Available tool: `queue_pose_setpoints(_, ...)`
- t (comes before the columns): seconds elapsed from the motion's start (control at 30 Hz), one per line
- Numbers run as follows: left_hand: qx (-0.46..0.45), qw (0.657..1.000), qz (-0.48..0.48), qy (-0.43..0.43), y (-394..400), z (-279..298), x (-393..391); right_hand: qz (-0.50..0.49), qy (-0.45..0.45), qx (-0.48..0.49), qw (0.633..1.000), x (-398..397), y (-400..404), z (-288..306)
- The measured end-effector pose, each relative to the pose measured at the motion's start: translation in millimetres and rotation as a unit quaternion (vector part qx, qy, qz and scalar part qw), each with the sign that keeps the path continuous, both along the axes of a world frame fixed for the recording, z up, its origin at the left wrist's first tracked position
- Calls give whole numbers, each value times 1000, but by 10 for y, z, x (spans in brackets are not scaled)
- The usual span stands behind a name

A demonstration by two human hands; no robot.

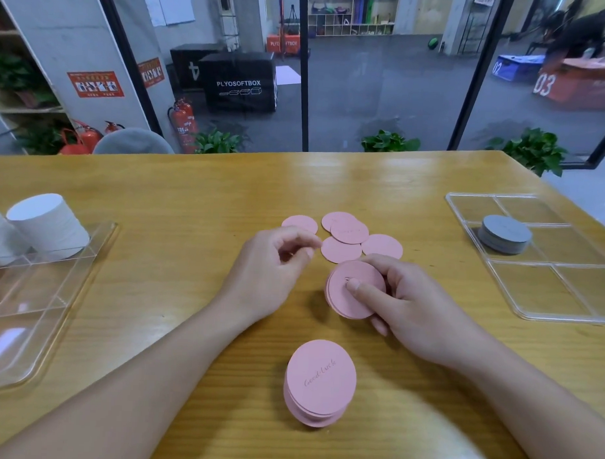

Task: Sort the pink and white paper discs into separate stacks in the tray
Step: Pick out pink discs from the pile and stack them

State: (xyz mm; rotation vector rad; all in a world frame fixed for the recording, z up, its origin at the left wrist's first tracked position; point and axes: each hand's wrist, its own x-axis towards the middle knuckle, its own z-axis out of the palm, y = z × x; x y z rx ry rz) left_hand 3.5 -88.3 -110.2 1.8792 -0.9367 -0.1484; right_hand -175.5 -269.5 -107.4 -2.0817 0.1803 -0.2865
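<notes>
Holding pink discs (355,291), right hand (408,301) tilts them upright.

loose discs (345,236) behind hands | stack (319,388) nearest | trays: left (51,310), right (546,292)

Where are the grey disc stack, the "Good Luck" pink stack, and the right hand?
grey disc stack (506,230): head view, top face.
"Good Luck" pink stack (320,377): head view, top disc's face.
right hand (406,301): head view, back of the hand, gripping pink discs.
</notes>
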Motion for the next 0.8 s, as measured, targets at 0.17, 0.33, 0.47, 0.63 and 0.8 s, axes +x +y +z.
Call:
queue_pose_setpoints(0.17, 192, 964, 117, -144, -306, -30, 560, -17, 4, 4, 1000, -16, -20, 20)
queue_pose_setpoints(0.33, 292, 931, 143, -163, -443, -154, 715, -30, 2, 14, 999, -31, -47, 69)
queue_pose_setpoints(0.47, 199, 964, 145, -99, -272, -126, 601, -42, 6, 22, 999, -34, -107, 75)
queue_pose_setpoints(0.63, 26, 993, 109, -28, -58, -55, 322, -56, 6, 26, 998, -45, -129, 95)
queue_pose_setpoints(0.8, -11, 998, 63, -13, -30, 46, 121, -65, 2, 60, 996, -73, -127, 112)
